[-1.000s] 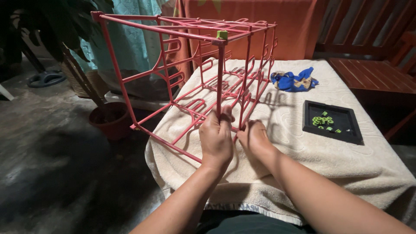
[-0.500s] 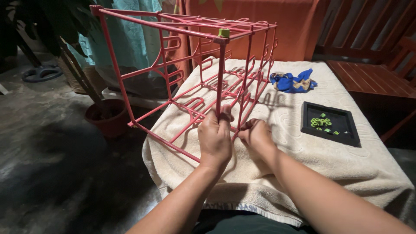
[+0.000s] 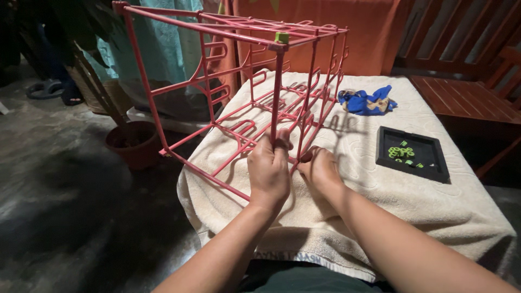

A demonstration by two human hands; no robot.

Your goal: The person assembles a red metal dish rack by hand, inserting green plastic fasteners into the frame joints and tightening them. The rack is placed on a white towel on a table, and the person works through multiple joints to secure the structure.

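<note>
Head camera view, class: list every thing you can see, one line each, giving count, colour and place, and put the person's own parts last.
wire rack: one, pink, standing on the towel's left part, overhanging its edge
clip: one, green, on the rack's top near corner
towel: one, cream, spread over the table
tray: one, black, on the towel at right
small pieces: several, green, inside the tray
cloth bundle: one, blue, at the towel's far side
plant pot: one, reddish brown, on the floor at left
slatted bench: one, reddish wood, at right
left hand: one, grip closed on the rack's near upright bar
right hand: one, at the rack's lower bar beside the left hand; its grip is hidden
</note>
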